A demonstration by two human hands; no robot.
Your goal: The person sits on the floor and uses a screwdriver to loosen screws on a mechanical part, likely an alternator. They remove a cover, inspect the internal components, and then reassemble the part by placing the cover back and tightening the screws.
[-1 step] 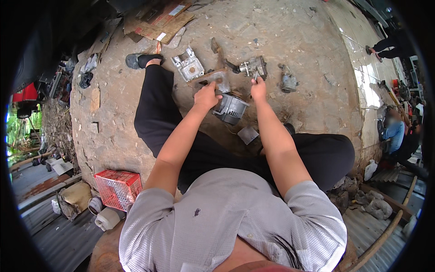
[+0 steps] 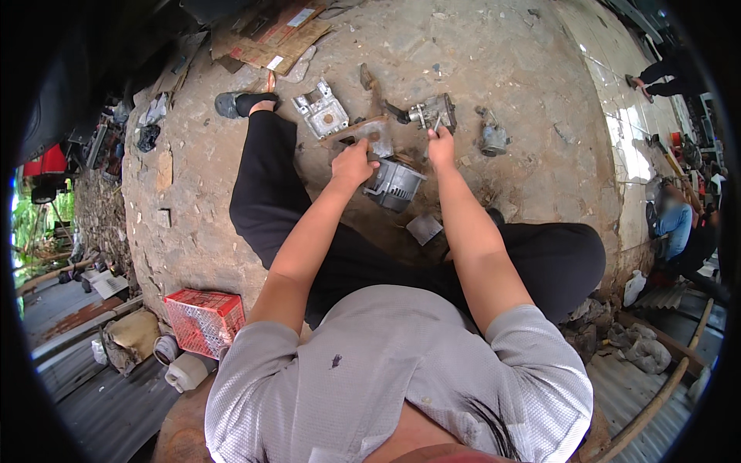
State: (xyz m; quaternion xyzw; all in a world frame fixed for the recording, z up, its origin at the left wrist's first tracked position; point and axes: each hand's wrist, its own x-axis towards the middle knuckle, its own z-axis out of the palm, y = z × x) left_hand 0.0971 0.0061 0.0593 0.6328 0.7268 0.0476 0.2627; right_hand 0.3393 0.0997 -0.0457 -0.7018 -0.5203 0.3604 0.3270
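Head view: the worn, earth-coloured floor [image 2: 494, 69] carries a person seated in a pale grey shirt [image 2: 401, 347] and black trousers [image 2: 266, 177], legs spread around a group of metal parts. By the person's left side, from where I stand, is a red-and-white lattice crate [image 2: 204, 318]. Between the knees lies the grey slotted housing [image 2: 395, 187], the part nearest both hands. Beyond it are a pale casting [image 2: 320, 109], a rust-stained plate [image 2: 374, 133] and, farther right, a dark-ended metal assembly [image 2: 444, 112]; a cylindrical part [image 2: 492, 140] lies apart to the right. The left hand [image 2: 355, 163] is at the housing's upper left edge, fingers bent, thumb against it; I cannot tell how firmly it is clasped. The right hand [image 2: 441, 148], just beyond the housing's right edge, is closed around a slim metallic rod [image 2: 438, 123], whose free end rises above the fingers and overlaps the assembly in sight; contact between them cannot be judged.
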